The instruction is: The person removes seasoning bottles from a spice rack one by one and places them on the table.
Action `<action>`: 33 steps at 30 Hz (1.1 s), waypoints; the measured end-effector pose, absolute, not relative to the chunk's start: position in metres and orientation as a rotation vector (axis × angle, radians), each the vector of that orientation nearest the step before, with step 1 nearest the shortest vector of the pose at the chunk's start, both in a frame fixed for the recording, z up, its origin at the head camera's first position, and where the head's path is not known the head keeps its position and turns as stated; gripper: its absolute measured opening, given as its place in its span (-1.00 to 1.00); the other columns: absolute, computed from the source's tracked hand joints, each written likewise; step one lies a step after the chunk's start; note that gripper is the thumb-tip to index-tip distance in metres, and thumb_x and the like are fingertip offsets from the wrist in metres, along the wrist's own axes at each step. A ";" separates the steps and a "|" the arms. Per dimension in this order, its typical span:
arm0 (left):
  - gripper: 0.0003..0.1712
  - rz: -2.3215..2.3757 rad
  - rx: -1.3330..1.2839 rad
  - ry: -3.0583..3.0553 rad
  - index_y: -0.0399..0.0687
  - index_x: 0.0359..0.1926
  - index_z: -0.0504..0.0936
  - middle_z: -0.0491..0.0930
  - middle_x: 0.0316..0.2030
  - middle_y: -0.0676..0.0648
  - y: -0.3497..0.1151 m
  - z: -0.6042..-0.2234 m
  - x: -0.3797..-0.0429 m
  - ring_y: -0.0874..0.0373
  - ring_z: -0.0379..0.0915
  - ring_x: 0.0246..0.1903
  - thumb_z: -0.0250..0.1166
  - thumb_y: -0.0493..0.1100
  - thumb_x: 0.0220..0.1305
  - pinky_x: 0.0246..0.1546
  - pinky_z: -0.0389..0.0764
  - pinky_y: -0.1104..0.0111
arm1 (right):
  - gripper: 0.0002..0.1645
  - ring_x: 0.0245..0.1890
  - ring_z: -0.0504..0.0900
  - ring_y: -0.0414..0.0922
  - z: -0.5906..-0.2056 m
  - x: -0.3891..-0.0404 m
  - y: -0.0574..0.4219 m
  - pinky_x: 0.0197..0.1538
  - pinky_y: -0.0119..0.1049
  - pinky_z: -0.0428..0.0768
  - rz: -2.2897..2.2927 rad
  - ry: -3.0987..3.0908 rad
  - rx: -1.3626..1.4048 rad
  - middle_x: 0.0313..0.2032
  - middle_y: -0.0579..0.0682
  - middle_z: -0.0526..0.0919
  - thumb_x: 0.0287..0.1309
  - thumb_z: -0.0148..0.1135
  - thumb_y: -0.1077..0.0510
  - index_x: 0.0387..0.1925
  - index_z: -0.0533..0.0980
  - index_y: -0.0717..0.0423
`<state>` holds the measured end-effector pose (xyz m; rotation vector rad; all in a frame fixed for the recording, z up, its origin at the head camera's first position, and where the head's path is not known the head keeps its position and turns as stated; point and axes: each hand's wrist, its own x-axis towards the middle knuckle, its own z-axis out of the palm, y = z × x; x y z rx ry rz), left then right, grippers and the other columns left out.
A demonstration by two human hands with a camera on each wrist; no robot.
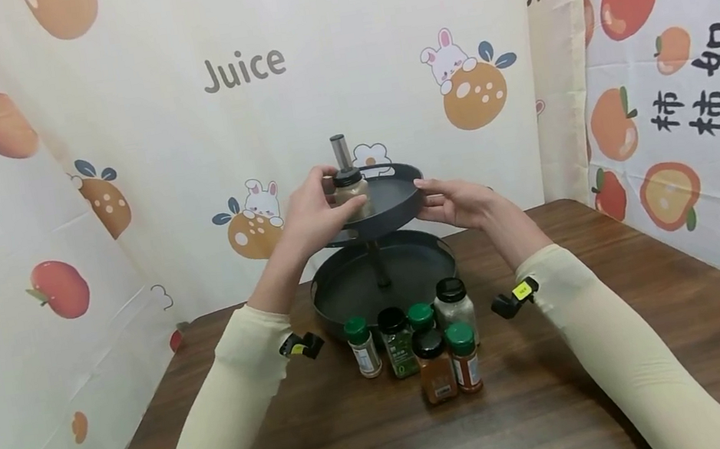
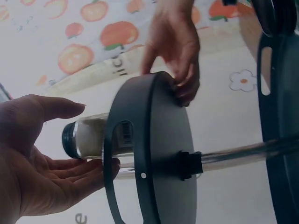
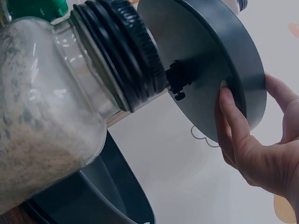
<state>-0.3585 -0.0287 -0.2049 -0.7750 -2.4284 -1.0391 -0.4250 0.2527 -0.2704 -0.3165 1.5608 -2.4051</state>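
A glass spice jar with a black lid (image 1: pixel 347 180) stands on the upper tier (image 1: pixel 390 193) of a dark two-tier tray, beside its central post. My left hand (image 1: pixel 315 212) surrounds that jar loosely. In the left wrist view the thumb is apart from the glass, and the fairly straight fingers (image 2: pixel 79 179) lie along the jar's other side. At the upper tier's right edge, my right hand (image 1: pixel 457 202) grips the rim. Its fingers (image 3: pixel 233 114) press the underside while the thumb lies against the outer wall.
Several spice jars with green or black lids, including an orange-brown one (image 1: pixel 434 368) and a larger pale one (image 1: pixel 455 307), stand before the lower tier (image 1: pixel 350 296). They share a wooden table (image 1: pixel 337 445). Fruit-printed curtains (image 1: pixel 366 29) hang behind and at both sides.
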 end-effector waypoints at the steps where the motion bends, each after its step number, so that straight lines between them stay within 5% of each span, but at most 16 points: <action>1: -0.30 -1.016 -0.775 -2.438 -0.12 0.27 0.32 0.57 0.06 -0.20 -0.027 -0.204 -0.360 0.02 0.55 -0.07 0.36 0.06 0.22 -0.06 0.64 0.06 | -0.12 -0.08 0.69 0.00 -0.270 -0.425 0.253 -0.05 -0.22 0.69 -2.404 1.563 -0.315 -0.12 0.15 0.67 0.16 0.40 0.10 0.44 0.21 0.12; 19: -0.18 -0.928 -0.659 -2.515 -0.18 0.23 0.33 0.58 0.01 -0.21 -0.015 -0.207 -0.369 0.00 0.53 -0.11 0.44 0.14 0.09 -0.07 0.64 0.07 | -0.05 -0.10 0.70 0.02 -0.271 -0.427 0.253 -0.08 -0.23 0.70 -2.401 1.565 -0.316 -0.14 0.17 0.67 0.19 0.37 0.10 0.49 0.12 0.15; 33: -0.29 -1.010 -0.653 -2.555 -0.13 0.12 0.48 0.61 -0.15 -0.14 -0.019 -0.202 -0.373 0.01 0.52 -0.23 0.49 0.08 0.00 -0.20 0.61 0.09 | -0.09 -0.15 0.72 0.01 -0.271 -0.425 0.252 -0.10 -0.24 0.71 -2.426 1.531 -0.305 -0.15 0.18 0.66 0.22 0.34 0.15 0.50 0.11 0.14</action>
